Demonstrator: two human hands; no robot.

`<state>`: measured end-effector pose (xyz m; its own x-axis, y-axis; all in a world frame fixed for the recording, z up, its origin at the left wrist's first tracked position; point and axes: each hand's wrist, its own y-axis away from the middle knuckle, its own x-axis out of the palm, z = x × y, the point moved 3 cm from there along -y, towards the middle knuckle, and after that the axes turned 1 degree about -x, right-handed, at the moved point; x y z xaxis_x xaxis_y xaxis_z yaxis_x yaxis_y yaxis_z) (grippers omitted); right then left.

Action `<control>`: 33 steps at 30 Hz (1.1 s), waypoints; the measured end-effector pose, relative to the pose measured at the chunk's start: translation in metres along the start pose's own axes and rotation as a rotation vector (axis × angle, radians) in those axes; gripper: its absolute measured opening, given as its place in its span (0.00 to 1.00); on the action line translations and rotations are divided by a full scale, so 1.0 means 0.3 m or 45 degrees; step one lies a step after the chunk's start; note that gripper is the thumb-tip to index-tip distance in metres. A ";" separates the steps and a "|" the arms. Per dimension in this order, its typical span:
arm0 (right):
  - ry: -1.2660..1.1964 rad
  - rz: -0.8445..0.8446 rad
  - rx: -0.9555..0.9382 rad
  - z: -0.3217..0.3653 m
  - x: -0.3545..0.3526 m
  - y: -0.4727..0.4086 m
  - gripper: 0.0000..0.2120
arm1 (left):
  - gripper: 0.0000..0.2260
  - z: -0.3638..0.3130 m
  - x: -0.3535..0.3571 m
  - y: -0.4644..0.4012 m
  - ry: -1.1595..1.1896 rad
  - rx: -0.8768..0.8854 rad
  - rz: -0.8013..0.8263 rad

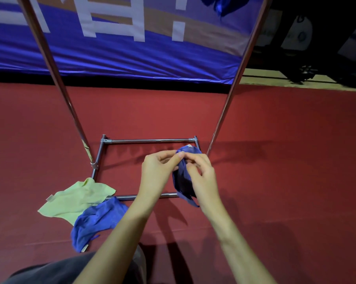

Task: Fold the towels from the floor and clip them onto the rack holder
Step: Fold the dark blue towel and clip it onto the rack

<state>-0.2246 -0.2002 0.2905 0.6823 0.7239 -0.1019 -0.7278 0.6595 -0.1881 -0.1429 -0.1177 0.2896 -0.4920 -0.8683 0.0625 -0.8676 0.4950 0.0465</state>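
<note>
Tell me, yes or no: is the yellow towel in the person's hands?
No, the yellow towel lies on the red floor by the rack base, while both hands hold a blue towel.

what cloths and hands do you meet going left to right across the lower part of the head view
yellow-green towel → crumpled blue towel on the floor → left hand → blue towel held up in both hands → right hand
</note>
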 end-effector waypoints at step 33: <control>0.924 0.410 -0.061 -0.017 -0.148 -0.171 0.14 | 0.11 0.114 -0.184 -0.052 0.081 0.025 -0.191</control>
<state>-0.2172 -0.2671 0.2996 0.3255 0.5540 -0.7662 -0.9044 0.4189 -0.0814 -0.1045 -0.0785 0.2514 -0.3519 -0.9284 0.1192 -0.9326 0.3587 0.0404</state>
